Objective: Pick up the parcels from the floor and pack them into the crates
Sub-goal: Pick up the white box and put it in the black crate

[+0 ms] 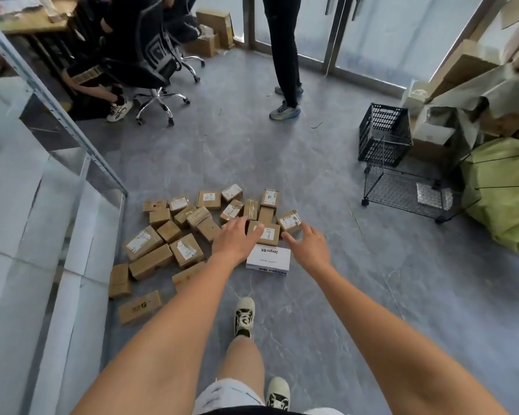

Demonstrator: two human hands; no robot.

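While both arms reached down over the parcels (192,232), neither hand held anything: left hand (234,236) had its fingers spread and relaxed above a brown carton (265,233) with a handwritten label, right hand (307,242) likewise loose, fingertips (285,235) near that carton's right edge. Whether either touched the cardboard, I couldn't tell.

Parcels lay scattered on the grey floor (327,295), mostly small taped brown cartons, some touching or overlapping, plus one flat white box (268,258) just in front of the hands. Crates sat well apart to the right: a black plastic crate (384,136) and a wire crate (402,187) beside it (wire one looked nearly empty, one pale item inside).

Handling guess: cartons looked rigid, light, matte cardboard, so not slippery. Taped tops and labels might be slicker. Contents unknown, so I'd avoid squeezing. Best hold was probably the two short side faces, palms opposed, one hand per side. White box was flat, better pinched along its long edges.
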